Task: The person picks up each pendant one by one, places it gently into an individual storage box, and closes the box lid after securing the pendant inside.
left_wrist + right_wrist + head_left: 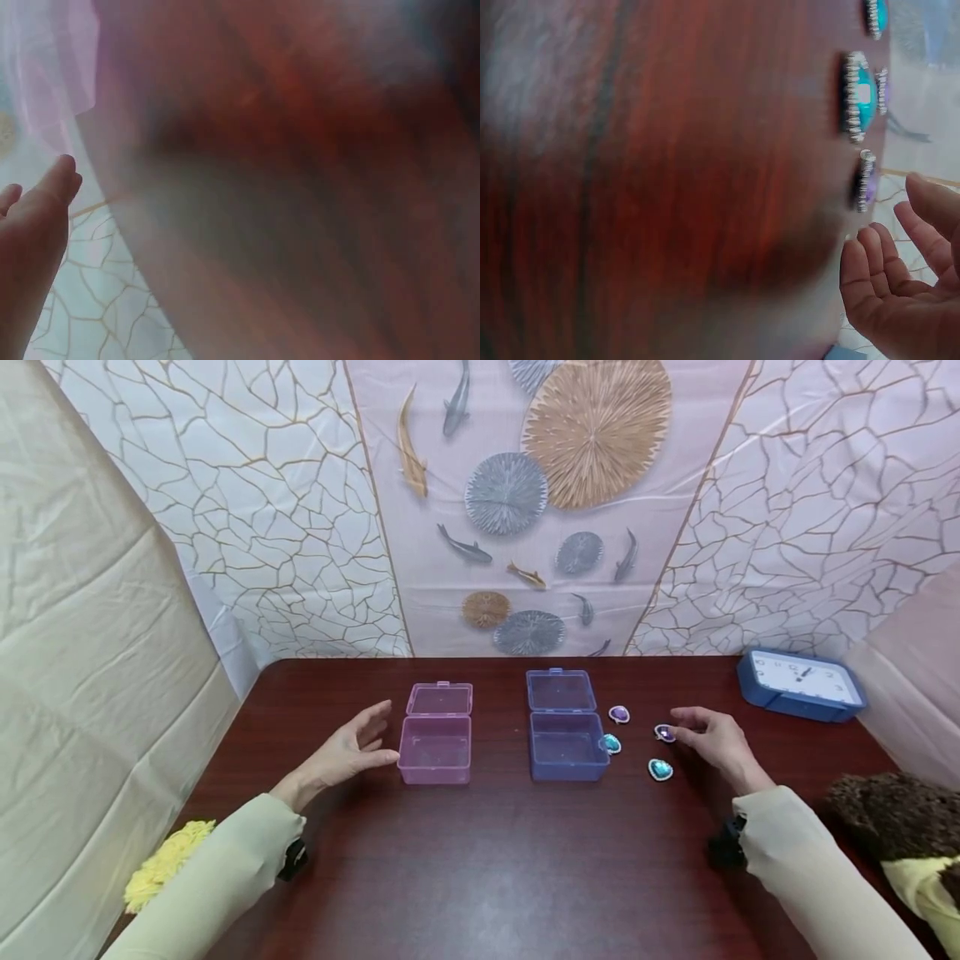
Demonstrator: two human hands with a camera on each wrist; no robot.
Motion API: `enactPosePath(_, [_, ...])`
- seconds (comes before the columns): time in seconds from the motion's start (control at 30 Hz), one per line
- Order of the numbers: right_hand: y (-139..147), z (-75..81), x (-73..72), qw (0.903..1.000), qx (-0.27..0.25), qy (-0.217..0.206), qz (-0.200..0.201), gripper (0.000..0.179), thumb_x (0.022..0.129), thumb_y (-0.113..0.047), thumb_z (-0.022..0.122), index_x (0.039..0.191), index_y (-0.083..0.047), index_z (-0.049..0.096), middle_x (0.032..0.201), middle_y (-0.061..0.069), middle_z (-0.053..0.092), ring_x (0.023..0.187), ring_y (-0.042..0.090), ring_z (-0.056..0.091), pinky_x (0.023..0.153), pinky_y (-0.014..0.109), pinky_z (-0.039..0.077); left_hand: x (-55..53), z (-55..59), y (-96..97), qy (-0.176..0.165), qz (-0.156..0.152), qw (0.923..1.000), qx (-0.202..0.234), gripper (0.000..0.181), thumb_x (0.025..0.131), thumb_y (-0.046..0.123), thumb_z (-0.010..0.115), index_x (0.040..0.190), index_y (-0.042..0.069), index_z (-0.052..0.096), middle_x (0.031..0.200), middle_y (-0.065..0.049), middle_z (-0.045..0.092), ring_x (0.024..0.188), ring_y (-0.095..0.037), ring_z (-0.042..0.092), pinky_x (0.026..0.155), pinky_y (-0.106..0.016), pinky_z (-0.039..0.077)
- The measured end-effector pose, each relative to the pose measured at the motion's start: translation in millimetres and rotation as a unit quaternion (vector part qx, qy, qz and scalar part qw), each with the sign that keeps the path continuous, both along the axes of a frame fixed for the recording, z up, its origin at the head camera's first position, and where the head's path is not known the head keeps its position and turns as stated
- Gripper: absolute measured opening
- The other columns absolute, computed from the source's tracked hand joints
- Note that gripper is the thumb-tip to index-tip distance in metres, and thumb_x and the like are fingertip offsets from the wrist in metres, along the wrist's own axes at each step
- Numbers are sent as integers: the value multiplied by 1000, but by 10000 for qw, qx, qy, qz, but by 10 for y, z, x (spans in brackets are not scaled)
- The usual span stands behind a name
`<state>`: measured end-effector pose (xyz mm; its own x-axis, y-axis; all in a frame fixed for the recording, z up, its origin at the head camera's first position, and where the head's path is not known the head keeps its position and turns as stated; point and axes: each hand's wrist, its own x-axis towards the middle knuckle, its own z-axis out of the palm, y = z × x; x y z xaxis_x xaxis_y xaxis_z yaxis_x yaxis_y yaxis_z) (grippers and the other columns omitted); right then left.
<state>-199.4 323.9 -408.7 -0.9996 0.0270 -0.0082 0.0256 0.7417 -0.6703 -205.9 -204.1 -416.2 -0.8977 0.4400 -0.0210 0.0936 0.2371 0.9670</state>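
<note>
My left hand [348, 747] has its fingers spread beside the pink plastic box [435, 775], the thumb tip right at the box's left wall. That box's lid stands open toward the back. Over on the right, my right hand [716, 739] reaches toward a purple rhinestone-edged gem [664, 733]; in the right wrist view its loosely bent fingers hold nothing, and the purple gem [865, 182] lies just beyond the fingertips. A teal gem [660, 769] lies in front of it, and another purple gem [618, 714] farther back. A second teal gem [612, 744] sits against the blue box.
The blue plastic box [568, 772], lid open, stands on the dark wooden table [480, 860]. A blue clock [802, 685] is at the back right. Yellow yarn-like material [168, 864] lies at the left, and a brown fuzzy item [892, 814] at the right edge. Patterned cloth [300, 527] hangs behind.
</note>
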Motion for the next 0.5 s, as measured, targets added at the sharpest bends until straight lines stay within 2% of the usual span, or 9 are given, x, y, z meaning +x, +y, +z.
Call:
enactPosePath(0.07, [4,-22,-15,9998,-41,-200,34,43,90,-17,63,125,7,54,108,25,63,77,5,53,64,18,45,17,-40,21,-64,-109,9998,121,90,81,8,73,148,-2,13,153,-26,12,140,-43,14,111,-53,23])
enactPosePath(0.17, [0,-43,-37,9995,10,-321,81,43,89,-17,65,123,7,55,101,22,65,78,10,54,66,21,44,35,-76,54,-152,-182,9995,208,94,79,9,76,148,-2,13,153,-26,13,141,-43,15,111,-53,24])
enactPosePath(0.33, [-35,-77,-92,9993,210,-253,182,38,87,-16,67,117,6,59,93,19,65,80,19,53,68,27,41,63,-99,72,-173,-176,9992,299,92,77,5,76,147,-3,16,153,-24,16,140,-41,19,111,-53,24])
enactPosePath(0.5, [-42,-99,-109,9990,344,-231,183,31,86,-14,68,109,6,61,89,17,63,78,19,52,67,28,40,46,-123,114,-134,-268,9986,441,89,77,1,75,146,-2,19,152,-22,21,139,-38,25,111,-50,26])
